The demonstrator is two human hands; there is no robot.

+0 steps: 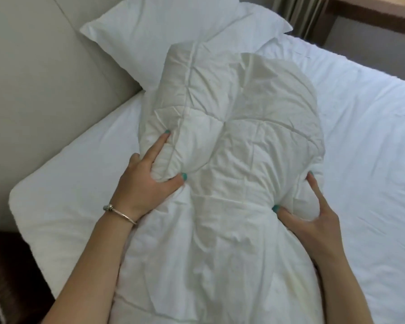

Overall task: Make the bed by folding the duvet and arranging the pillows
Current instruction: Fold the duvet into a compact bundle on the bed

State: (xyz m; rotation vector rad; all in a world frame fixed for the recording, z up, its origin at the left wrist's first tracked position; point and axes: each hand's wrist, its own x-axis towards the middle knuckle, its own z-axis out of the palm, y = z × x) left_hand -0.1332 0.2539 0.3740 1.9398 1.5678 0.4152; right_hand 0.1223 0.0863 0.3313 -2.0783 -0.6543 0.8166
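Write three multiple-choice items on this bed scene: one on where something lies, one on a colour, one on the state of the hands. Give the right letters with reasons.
1. Where does the pillow lie relative to the duvet?
A. Beyond it, by the headboard
B. On the floor
C. Under the person's arms

2. What colour are the fingernails?
A. Red
B. Teal green
C. Unpainted

3. What are the two hands doing?
A. Both hang idle
B. Only one touches the duvet
C. Both grip the bunched duvet

Answers:
1 A: the pillow sits at the far end of the bed, its near part covered by the duvet's top.
2 B: teal nails show on both hands.
3 C: the left hand and the right hand each curl thumb and fingers round a fold at the duvet's sides.
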